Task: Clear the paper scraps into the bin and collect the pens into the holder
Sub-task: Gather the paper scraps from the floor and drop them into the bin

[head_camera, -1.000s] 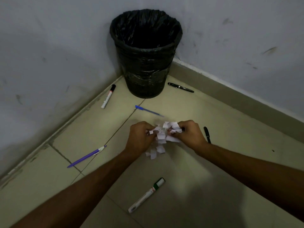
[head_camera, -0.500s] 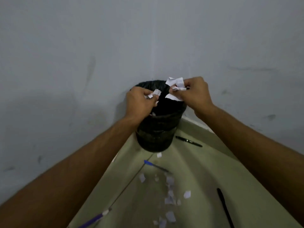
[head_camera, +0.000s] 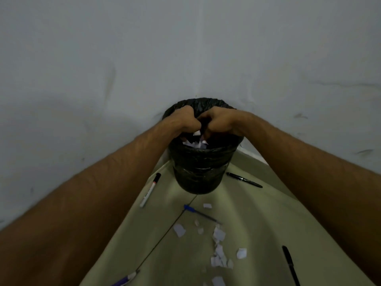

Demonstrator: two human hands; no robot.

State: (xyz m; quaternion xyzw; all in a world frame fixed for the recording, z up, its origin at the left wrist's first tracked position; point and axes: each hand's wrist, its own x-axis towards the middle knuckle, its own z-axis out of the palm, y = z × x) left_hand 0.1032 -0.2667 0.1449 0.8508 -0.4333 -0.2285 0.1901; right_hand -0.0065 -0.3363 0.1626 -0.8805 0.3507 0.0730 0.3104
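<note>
Head view: the left hand and right hand, knuckles together, hang over the bin mouth, fingers curled down; their grip is hidden. White, crumpled paper scraps lie inside, just beneath. Half a second ago both hands pinched scraps above the rim. More scraps litter the floor.

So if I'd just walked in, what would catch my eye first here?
Probably the two hands, left and right, bunched together over the black bin in the corner, with white paper scraps showing inside its rim. Next, the trail of dropped scraps on the floor in front of the bin. Around them lie scattered pens, such as a blue pen and a white marker.
</note>
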